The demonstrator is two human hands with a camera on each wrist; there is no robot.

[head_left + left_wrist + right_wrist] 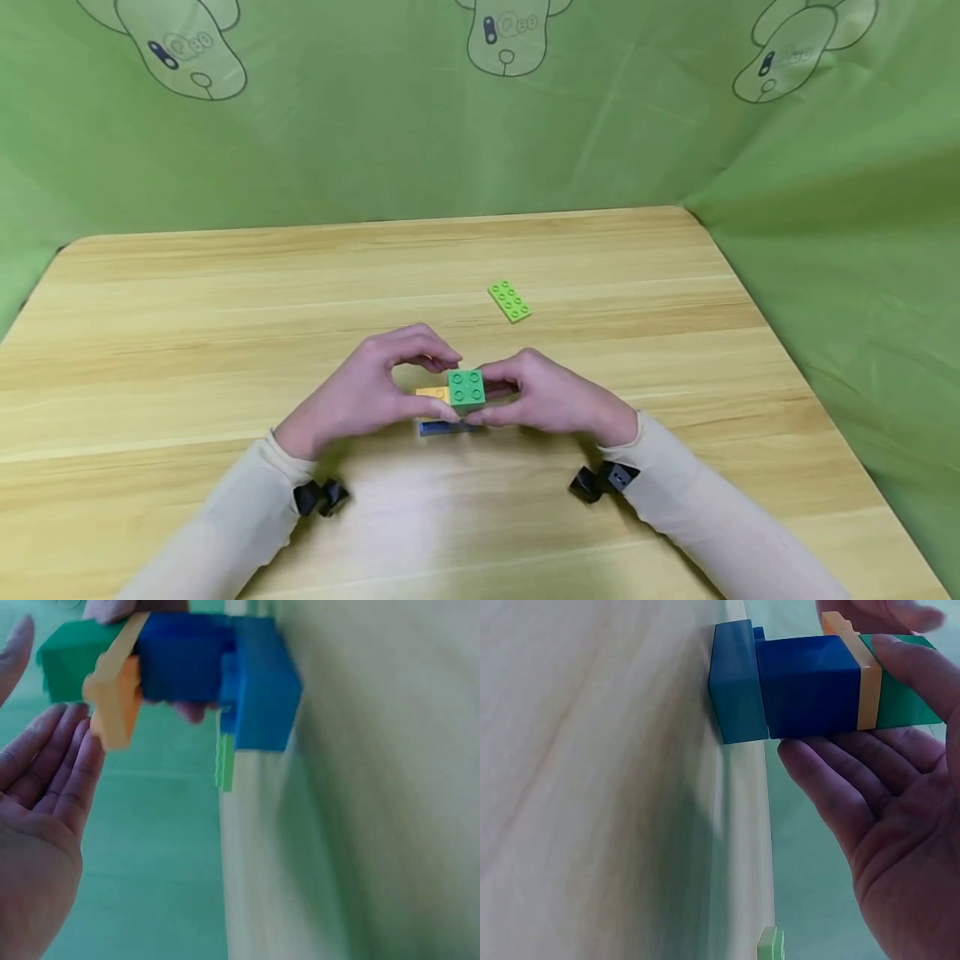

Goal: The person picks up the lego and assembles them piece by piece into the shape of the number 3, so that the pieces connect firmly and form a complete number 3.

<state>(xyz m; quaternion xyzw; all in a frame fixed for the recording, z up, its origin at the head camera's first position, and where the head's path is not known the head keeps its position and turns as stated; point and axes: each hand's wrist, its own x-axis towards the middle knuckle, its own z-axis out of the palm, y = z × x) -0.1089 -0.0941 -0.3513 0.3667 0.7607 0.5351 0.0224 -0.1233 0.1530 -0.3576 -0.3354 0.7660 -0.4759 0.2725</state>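
Note:
A stack of toy building bricks stands upright between the hands. Its green brick (467, 388) is on top, over an orange plate (432, 392) that juts out to the left. Below come a dark blue brick (810, 686) and a lighter blue brick (739, 682), the lowest, close against the tabletop. My right hand (555, 396) grips the stack, its thumb on the green brick and its fingers along the far side. Around the left side curves my left hand (367, 387), thumb and fingers spread apart, fingertips (94, 731) right by the orange plate's edge.
A light green studded plate (510, 302) lies on the wooden table (225, 333), beyond the stack and slightly to the right. Green cloth (420, 142) hangs behind the table and along its right side.

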